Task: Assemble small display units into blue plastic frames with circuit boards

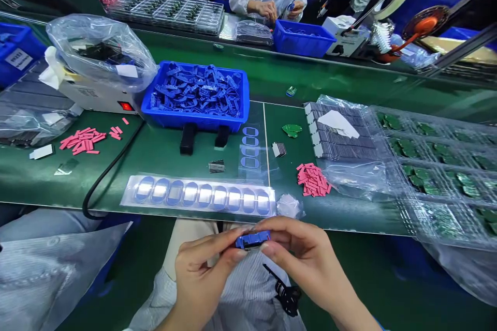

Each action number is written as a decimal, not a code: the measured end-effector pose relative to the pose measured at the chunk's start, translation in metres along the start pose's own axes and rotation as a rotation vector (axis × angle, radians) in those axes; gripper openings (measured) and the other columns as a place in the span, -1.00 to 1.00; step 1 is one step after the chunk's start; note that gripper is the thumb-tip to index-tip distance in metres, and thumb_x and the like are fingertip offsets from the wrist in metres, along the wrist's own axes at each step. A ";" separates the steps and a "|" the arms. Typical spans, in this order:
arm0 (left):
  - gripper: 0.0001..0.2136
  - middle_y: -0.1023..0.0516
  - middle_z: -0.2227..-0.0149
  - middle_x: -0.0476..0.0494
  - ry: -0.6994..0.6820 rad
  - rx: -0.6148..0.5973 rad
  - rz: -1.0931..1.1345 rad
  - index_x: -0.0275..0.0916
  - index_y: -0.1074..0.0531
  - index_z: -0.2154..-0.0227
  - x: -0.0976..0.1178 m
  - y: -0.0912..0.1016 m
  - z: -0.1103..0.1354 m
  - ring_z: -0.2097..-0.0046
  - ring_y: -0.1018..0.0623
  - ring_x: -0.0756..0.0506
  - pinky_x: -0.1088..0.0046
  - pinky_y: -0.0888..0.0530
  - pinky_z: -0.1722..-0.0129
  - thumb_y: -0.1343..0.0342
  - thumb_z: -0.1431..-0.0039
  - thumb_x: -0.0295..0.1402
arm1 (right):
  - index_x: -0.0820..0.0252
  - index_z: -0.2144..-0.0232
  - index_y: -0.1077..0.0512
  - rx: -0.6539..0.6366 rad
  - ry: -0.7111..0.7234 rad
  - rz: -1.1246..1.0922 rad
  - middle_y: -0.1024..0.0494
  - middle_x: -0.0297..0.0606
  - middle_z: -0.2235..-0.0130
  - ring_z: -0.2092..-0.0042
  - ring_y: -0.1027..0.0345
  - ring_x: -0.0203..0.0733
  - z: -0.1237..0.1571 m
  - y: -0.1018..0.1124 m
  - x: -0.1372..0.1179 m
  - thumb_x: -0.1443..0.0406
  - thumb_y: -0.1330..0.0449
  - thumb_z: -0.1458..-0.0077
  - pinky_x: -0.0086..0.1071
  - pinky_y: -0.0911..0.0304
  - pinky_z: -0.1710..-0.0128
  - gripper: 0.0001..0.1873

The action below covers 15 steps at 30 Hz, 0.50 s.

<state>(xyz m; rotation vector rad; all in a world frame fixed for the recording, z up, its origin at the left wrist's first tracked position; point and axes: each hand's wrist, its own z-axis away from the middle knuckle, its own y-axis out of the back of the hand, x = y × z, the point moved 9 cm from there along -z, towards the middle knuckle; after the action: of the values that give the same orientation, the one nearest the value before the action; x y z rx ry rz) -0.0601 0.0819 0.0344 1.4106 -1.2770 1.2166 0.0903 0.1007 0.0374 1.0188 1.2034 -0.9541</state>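
1. Both hands meet low over the lap, in front of the table (163,145) edge.
2. The left hand (200,274) and right hand (306,256) pinch a small blue part (252,239) between fingertips.
3. A strip of oval stickers (200,195) lies just beyond; the blue bin (196,94) of parts sits farther back.

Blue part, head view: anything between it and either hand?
Nothing visible. The left hand and right hand both pinch the blue part at its ends, fingertips directly on it, just in front of the green table's near edge.
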 end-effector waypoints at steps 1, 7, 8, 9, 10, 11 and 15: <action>-0.71 -0.69 0.31 0.07 -0.041 -0.009 -0.025 0.05 -0.58 0.23 0.004 -0.001 0.000 0.33 -0.67 -0.03 0.67 -0.57 0.29 -0.28 0.01 -0.48 | 0.12 0.28 -0.53 -0.001 -0.004 -0.034 -0.63 -0.28 0.34 0.36 -0.55 -0.24 0.000 0.002 0.000 0.31 -0.28 -0.04 -0.51 -0.49 0.39 -0.87; -0.74 -0.70 0.31 0.03 -0.186 -0.080 -0.064 -0.02 -0.57 0.19 0.025 -0.010 0.000 0.36 -0.67 0.00 0.68 -0.58 0.29 -0.25 -0.04 -0.44 | 0.06 0.36 -0.56 0.098 0.164 0.105 -0.63 -0.35 0.41 0.39 -0.52 -0.31 0.007 0.014 -0.015 0.28 -0.31 -0.03 -0.60 -0.44 0.41 -0.93; -0.75 -0.70 0.34 0.05 -0.166 -0.079 -0.060 -0.01 -0.58 0.20 0.024 -0.010 0.000 0.39 -0.66 0.01 0.70 -0.57 0.33 -0.26 -0.04 -0.44 | 0.07 0.37 -0.55 0.103 0.180 0.126 -0.62 -0.36 0.43 0.42 -0.51 -0.32 0.007 0.014 -0.016 0.26 -0.30 -0.04 -0.60 -0.43 0.42 -0.95; -0.75 -0.70 0.37 0.07 -0.131 -0.074 -0.059 0.00 -0.58 0.22 0.021 -0.010 0.000 0.43 -0.66 0.03 0.72 -0.57 0.38 -0.26 -0.03 -0.44 | 0.08 0.38 -0.54 0.102 0.187 0.143 -0.61 -0.37 0.45 0.44 -0.50 -0.33 0.007 0.014 -0.016 0.24 -0.29 -0.06 -0.60 -0.42 0.44 -0.93; -0.75 -0.70 0.39 0.09 -0.085 -0.066 -0.059 0.02 -0.59 0.23 0.017 -0.009 0.001 0.46 -0.65 0.04 0.74 -0.56 0.42 -0.26 -0.02 -0.44 | 0.09 0.39 -0.53 0.096 0.193 0.158 -0.60 -0.37 0.48 0.47 -0.48 -0.34 0.007 0.013 -0.015 0.21 -0.27 -0.07 -0.60 -0.41 0.46 -0.90; -0.75 -0.70 0.41 0.11 -0.039 -0.053 -0.059 0.04 -0.59 0.25 0.013 -0.008 0.001 0.48 -0.64 0.05 0.76 -0.55 0.45 -0.27 -0.01 -0.45 | 0.10 0.40 -0.52 0.079 0.199 0.169 -0.59 -0.38 0.49 0.49 -0.47 -0.34 0.007 0.013 -0.015 0.18 -0.27 -0.08 -0.59 -0.40 0.47 -0.87; -0.76 -0.70 0.41 0.12 0.055 -0.019 -0.036 0.08 -0.60 0.29 0.003 -0.004 0.003 0.44 -0.66 0.02 0.76 -0.54 0.41 -0.28 0.00 -0.44 | 0.07 0.28 -0.52 -0.013 0.242 0.201 -0.62 -0.36 0.40 0.43 -0.49 -0.32 0.008 0.009 -0.016 0.20 -0.26 -0.09 -0.57 -0.41 0.42 -0.86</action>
<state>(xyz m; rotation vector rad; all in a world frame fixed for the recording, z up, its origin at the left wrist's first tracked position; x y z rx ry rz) -0.0561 0.0793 0.0369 1.3715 -1.2181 1.2079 0.0990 0.0960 0.0551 1.2453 1.2750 -0.6790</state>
